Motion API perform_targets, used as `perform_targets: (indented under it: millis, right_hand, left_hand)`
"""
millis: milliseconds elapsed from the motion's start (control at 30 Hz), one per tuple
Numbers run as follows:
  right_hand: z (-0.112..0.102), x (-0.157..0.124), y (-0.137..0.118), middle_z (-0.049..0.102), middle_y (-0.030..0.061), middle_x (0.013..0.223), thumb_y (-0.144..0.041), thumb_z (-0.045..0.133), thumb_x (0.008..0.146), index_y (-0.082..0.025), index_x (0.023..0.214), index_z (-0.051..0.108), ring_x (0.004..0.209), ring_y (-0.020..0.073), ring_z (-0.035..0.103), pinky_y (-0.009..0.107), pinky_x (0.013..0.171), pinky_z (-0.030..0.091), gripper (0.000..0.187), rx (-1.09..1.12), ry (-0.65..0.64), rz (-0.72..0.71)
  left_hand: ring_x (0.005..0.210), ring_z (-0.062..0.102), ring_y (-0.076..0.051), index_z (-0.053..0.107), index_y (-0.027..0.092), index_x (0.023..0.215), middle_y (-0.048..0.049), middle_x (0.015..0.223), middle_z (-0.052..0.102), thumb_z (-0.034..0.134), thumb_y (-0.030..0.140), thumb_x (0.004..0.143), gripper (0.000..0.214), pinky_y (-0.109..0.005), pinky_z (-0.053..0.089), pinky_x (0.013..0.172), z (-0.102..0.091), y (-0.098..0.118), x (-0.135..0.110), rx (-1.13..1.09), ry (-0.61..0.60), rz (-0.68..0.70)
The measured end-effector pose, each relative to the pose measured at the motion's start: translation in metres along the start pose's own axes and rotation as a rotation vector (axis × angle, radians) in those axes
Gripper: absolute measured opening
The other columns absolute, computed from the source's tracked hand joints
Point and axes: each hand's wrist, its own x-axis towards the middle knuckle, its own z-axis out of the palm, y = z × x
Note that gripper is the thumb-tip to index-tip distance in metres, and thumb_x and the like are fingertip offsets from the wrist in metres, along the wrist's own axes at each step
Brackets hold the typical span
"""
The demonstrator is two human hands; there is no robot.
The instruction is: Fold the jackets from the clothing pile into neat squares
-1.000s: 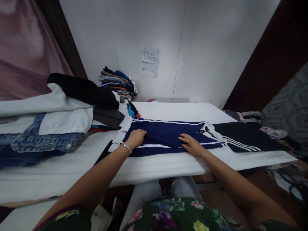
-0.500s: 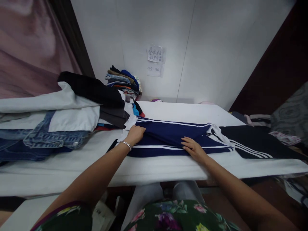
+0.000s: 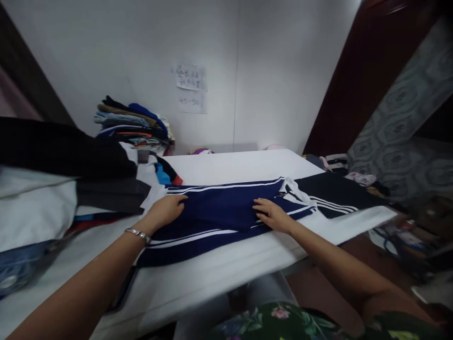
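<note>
A navy shirt (image 3: 219, 203) with white stripes along its sides and a white collar lies lengthwise across the white table, its collar toward the right. At the shirt's left end is my left hand (image 3: 164, 211), its fingers bent and closed on the cloth near the hem, with a silver bracelet at the wrist. My right hand (image 3: 274, 216) rests on the shirt's near side, left of the collar, with fingers spread and flat. Beyond the collar lie dark clothes (image 3: 334, 191) with white stripes.
A heap of clothes in white, black and denim (image 3: 35, 203) covers the table's left side. Behind it, a folded stack (image 3: 132, 123) stands against the wall. Two paper signs (image 3: 191, 87) are taped there. The white table edge (image 3: 219, 283) runs in front of me.
The view has swung to the right. The shirt's middle fold has flattened out, and its cloth is spread smoother between my hands. My right hand still lies on the near side.
</note>
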Motion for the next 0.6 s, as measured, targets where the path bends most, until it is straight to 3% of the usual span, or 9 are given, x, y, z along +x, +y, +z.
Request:
perform_targets:
  millis: [167, 367, 467, 600]
  right_hand:
    - [-0.008, 0.038, 0.048, 0.045, 0.0122, 0.145, -0.033, 0.054, 0.090, -0.020, 0.130, 0.057, 0.138, 0.0288, 0.033, 0.048, 0.113, 0.029, 0.043, -0.134, 0.104, 0.195]
    - [-0.019, 0.048, 0.097, 0.025, 0.0116, 0.156, -0.054, 0.039, 0.094, -0.020, 0.144, 0.037, 0.144, 0.0297, 0.016, 0.055, 0.112, 0.018, 0.061, -0.264, -0.156, 0.654]
    - [-0.018, 0.041, 0.107, 0.018, 0.0083, 0.158, -0.061, 0.028, 0.094, -0.021, 0.148, 0.030, 0.145, 0.0262, 0.011, 0.053, 0.113, 0.016, 0.067, -0.244, -0.184, 0.707]
    - [-0.011, 0.036, 0.110, 0.019, 0.0075, 0.158, -0.061, 0.028, 0.094, -0.022, 0.147, 0.031, 0.146, 0.0260, 0.011, 0.052, 0.114, 0.015, 0.066, -0.239, -0.164, 0.682]
  left_hand:
    - [0.124, 0.051, -0.028, 0.064, 0.016, 0.118, -0.0135, 0.133, 0.058, 0.041, 0.039, 0.086, 0.045, -0.039, 0.040, 0.103, 0.017, -0.004, 0.044, 0.128, 0.207, 0.087]
    - [0.127, 0.047, -0.035, 0.056, 0.008, 0.129, -0.0197, 0.132, 0.056, 0.036, 0.040, 0.088, 0.056, -0.050, 0.027, 0.108, 0.062, -0.022, 0.054, 0.380, 0.187, 0.117]
    - [0.126, 0.047, -0.037, 0.056, 0.005, 0.129, -0.0215, 0.131, 0.057, 0.032, 0.039, 0.088, 0.059, -0.052, 0.026, 0.108, 0.073, -0.029, 0.052, 0.381, 0.222, 0.151]
    - [0.123, 0.049, -0.039, 0.058, 0.003, 0.126, -0.0244, 0.127, 0.059, 0.029, 0.039, 0.087, 0.061, -0.053, 0.026, 0.107, 0.076, -0.031, 0.054, 0.344, 0.262, 0.180]
